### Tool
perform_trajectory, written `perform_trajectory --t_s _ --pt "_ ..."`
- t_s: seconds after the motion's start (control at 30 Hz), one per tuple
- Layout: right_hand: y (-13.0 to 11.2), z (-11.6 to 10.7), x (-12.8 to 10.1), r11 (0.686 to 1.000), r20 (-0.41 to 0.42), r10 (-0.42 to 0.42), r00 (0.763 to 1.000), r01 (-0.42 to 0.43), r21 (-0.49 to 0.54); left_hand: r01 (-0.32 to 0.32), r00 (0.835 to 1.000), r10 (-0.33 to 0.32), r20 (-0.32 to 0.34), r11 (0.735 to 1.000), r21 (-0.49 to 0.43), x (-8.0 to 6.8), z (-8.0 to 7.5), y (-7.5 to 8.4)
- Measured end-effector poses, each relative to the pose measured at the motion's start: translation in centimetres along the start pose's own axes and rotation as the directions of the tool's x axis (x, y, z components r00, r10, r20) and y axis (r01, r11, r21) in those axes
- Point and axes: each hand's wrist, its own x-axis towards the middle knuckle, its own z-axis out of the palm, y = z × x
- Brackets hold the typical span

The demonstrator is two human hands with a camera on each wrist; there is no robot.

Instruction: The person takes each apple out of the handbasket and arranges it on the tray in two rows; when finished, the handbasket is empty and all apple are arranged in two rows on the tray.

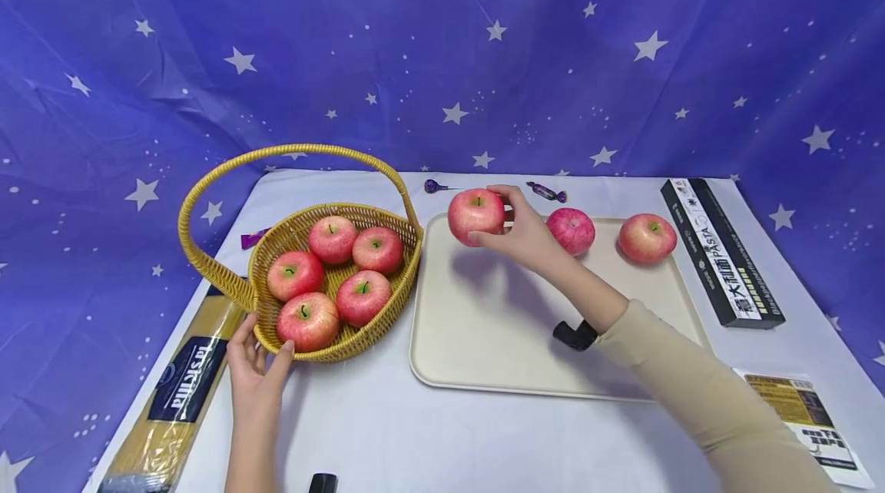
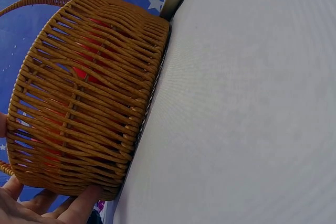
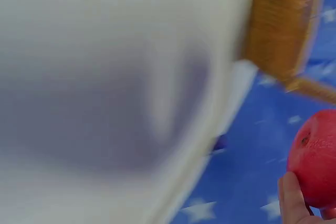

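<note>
My right hand (image 1: 520, 233) holds a red apple (image 1: 473, 215) above the far left part of a cream tray (image 1: 477, 355). Thumb and fingers grip it from the right side, and its shadow falls on the tray. In the right wrist view the same apple (image 3: 316, 156) shows at the right edge with fingertips against it. My left hand (image 1: 254, 370) grips the near left end of a yellow wicker basket (image 1: 406, 278), thumb at the rim. Several red apples (image 1: 308, 322) lie inside the basket. Its woven side fills much of the left wrist view, with fingers (image 2: 81, 205) around the lower end.
Two apples, one dark pink (image 1: 571, 230) and one paler (image 1: 647, 238), sit on the tray's far right. A black pasta box (image 1: 722, 251) stands right of it; a pasta bag (image 1: 183, 393) lies left of the basket. A lollipop (image 1: 432, 186) and wrapped candy (image 1: 546, 192) lie behind the tray.
</note>
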Motion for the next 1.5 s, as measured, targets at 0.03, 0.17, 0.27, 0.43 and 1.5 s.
perform_trajectory --t_s 0.03,0.17,0.27,0.43,1.5 --pt "1.0 -0.3 0.2 0.999 -0.013 0.031 0.999 -0.032 -0.038 0.0 1.0 0.0 0.003 1.0 -0.001 0.0 -0.1 0.0" --pt "4.2 -1.2 0.9 0.982 -0.038 0.11 0.993 -0.115 -0.152 0.005 1.0 -0.005 0.008 1.0 0.004 0.0 -0.1 -0.1" --pt "5.9 -1.5 1.3 0.971 -0.051 0.127 0.991 -0.135 -0.198 -0.004 1.0 0.004 0.013 1.0 -0.001 0.0 0.0 -0.2" --pt "7.4 -1.6 2.0 0.967 -0.064 0.119 0.991 -0.13 -0.218 -0.002 1.0 0.002 0.008 1.0 0.0 0.0 -0.1 -0.1" --pt "5.6 -1.2 1.1 0.914 -0.053 -0.094 0.994 0.065 -0.399 0.008 1.0 -0.009 0.009 1.0 0.027 -0.2 -0.1 0.2"
